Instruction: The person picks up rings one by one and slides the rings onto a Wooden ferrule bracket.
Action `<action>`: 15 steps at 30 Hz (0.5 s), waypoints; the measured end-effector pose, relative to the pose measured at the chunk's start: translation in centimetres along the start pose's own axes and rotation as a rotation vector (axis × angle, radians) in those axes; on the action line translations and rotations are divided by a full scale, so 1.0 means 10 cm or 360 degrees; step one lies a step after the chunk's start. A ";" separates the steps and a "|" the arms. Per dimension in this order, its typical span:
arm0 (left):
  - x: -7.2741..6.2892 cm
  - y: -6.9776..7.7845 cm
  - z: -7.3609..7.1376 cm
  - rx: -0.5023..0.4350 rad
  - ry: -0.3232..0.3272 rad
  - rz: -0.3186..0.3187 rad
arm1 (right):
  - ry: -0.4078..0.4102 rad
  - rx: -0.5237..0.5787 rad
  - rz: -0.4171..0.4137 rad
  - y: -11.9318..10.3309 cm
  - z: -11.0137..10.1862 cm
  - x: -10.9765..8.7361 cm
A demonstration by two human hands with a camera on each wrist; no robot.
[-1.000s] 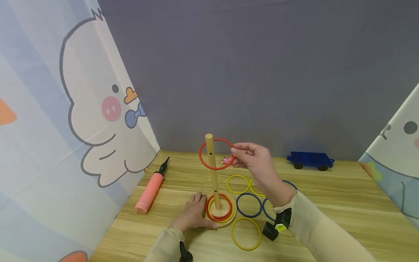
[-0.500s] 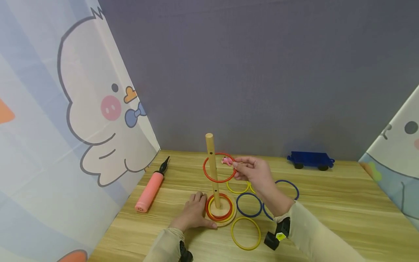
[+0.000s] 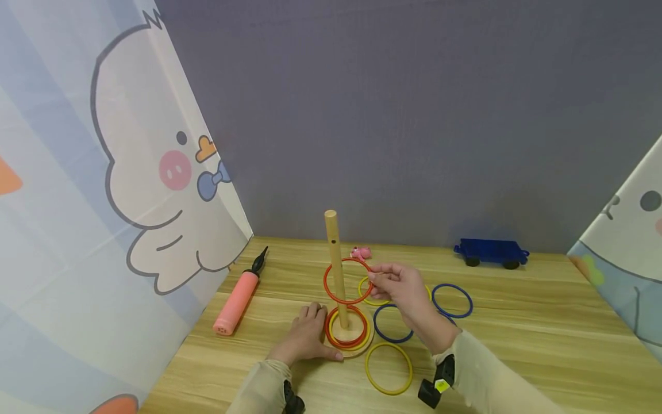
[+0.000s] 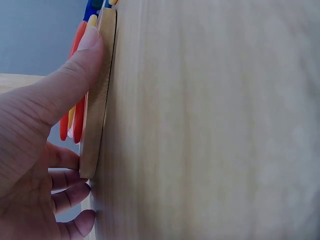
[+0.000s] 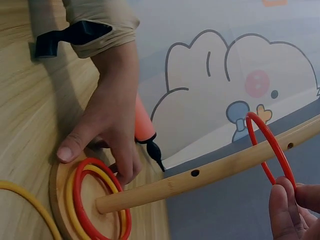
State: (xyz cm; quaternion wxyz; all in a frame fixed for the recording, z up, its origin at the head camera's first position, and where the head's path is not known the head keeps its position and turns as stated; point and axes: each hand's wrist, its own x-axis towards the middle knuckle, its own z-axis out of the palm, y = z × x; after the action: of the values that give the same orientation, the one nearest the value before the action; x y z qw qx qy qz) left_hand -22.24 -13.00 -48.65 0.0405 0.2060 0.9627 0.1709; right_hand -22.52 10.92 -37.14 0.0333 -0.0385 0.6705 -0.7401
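My right hand [image 3: 400, 293] pinches the edge of a red ring [image 5: 279, 145] between thumb and fingers. That ring encircles the upright wooden peg [image 3: 332, 233], well above the base in the head view. At the foot, my left hand [image 3: 307, 336] holds the round wooden base [image 3: 368, 340] at its left side. Its thumb lies along the front rim, fingers bent around the far side, as the left wrist view shows. Stacked on the base around the peg are red rings [image 5: 79, 195] and a yellow ring [image 5: 70, 200].
Right of the stand lie loose rings: a yellow ring [image 3: 366, 368] in front, a blue ring [image 3: 374, 323] behind it, another blue ring [image 3: 471, 302] farther right. A pink hand pump [image 3: 238, 305] lies left. Behind are a small pink toy [image 3: 362, 253] and a blue toy wagon [image 3: 491, 252].
My right hand has come down along the peg with the red ring, from near its top to its lower half. The left hand stays at the base.
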 end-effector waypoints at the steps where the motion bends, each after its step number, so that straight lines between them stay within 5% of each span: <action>1: 0.00 0.00 0.00 0.0002 0.0003 0.0000 | -0.0001 -0.0008 0.0003 0.02 0.00 0.00; 15: 0.00 0.01 -0.01 0.0012 0.0022 -0.0001 | 0.0040 -0.0043 0.0106 0.30 -0.01 -0.03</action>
State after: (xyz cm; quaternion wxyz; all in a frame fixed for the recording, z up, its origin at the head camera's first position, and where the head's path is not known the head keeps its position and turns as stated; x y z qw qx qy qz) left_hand -22.18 -12.97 -48.48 0.0332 0.2047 0.9636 0.1687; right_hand -22.24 10.71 -40.13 0.0489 -0.0073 0.6817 -0.7300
